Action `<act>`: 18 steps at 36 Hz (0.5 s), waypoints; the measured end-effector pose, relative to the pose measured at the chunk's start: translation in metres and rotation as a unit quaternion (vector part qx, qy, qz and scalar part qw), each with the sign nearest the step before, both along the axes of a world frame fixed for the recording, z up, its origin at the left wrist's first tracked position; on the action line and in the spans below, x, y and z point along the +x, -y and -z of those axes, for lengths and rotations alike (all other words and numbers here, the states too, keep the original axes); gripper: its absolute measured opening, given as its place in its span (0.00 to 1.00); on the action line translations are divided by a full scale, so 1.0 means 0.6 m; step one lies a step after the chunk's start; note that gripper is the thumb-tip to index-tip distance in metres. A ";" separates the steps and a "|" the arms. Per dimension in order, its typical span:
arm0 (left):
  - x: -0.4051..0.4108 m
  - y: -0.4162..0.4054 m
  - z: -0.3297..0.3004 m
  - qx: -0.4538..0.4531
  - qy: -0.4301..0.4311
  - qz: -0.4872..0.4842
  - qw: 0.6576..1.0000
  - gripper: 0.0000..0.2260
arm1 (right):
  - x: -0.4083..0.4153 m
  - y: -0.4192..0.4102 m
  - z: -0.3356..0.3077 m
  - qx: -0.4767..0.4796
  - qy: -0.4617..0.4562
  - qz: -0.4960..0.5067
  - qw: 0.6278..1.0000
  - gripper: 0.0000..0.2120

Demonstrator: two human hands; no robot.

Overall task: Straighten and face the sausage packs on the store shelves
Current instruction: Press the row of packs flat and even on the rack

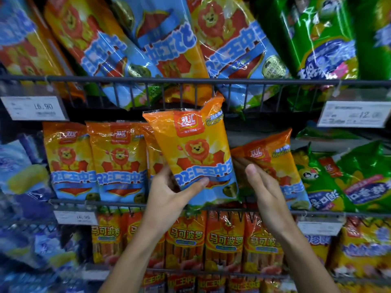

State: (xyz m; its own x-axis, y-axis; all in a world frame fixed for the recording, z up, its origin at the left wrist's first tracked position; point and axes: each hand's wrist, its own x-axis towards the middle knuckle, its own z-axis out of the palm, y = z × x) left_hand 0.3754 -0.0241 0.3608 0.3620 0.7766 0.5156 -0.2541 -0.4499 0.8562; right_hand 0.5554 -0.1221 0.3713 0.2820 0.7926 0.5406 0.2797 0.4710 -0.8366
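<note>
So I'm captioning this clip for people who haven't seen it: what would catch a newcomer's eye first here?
First, the orange lion pack at the centre, tilted and lifted in front of the middle shelf, with the left hand gripping its lower edge. Beside it the right hand, fingers straight, rests against a leaning orange pack. Overhead, big lion packs slump at angles behind the wire rail.

Both bare forearms reach up and forward. Left hand (169,191) is curled in a grip, thumb across the front. Right hand (264,187) has straight fingers extended, palm facing left.
</note>
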 end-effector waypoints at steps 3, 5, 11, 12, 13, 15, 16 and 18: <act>0.019 -0.008 -0.004 0.016 0.000 -0.010 1.000 0.17 | 0.008 0.003 -0.002 0.009 -0.008 0.004 1.000 0.14; 0.030 -0.014 -0.004 0.035 -0.014 -0.002 0.999 0.17 | 0.014 0.004 -0.001 0.012 -0.016 0.017 1.000 0.17; 0.034 -0.026 0.008 0.057 -0.112 0.009 0.992 0.16 | 0.026 0.002 0.006 -0.001 -0.011 0.026 1.000 0.27; 0.033 -0.027 0.005 0.060 -0.141 0.018 0.988 0.16 | 0.026 0.001 0.007 -0.007 -0.007 0.031 0.999 0.27; 0.033 -0.028 0.000 0.065 -0.170 0.031 0.983 0.17 | 0.026 0.000 0.009 -0.013 0.003 0.038 0.999 0.27; 0.036 -0.026 -0.009 0.074 -0.212 0.056 0.973 0.20 | 0.027 -0.001 0.011 -0.010 0.044 0.051 0.998 0.22; 0.039 -0.024 -0.011 0.077 -0.223 0.060 0.970 0.21 | 0.028 -0.001 0.012 -0.008 0.067 0.057 0.996 0.18; 0.045 -0.018 -0.010 0.080 -0.219 0.044 0.971 0.24 | 0.030 0.001 0.010 -0.012 0.098 0.075 0.992 0.14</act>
State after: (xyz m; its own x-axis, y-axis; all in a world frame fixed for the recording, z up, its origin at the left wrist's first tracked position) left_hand 0.4025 -0.0135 0.3665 0.6354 0.6553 0.4083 0.0751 -0.5788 0.8120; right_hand 0.5732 -0.1230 0.3651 0.2891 0.7625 0.5788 0.5041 0.3927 -0.7692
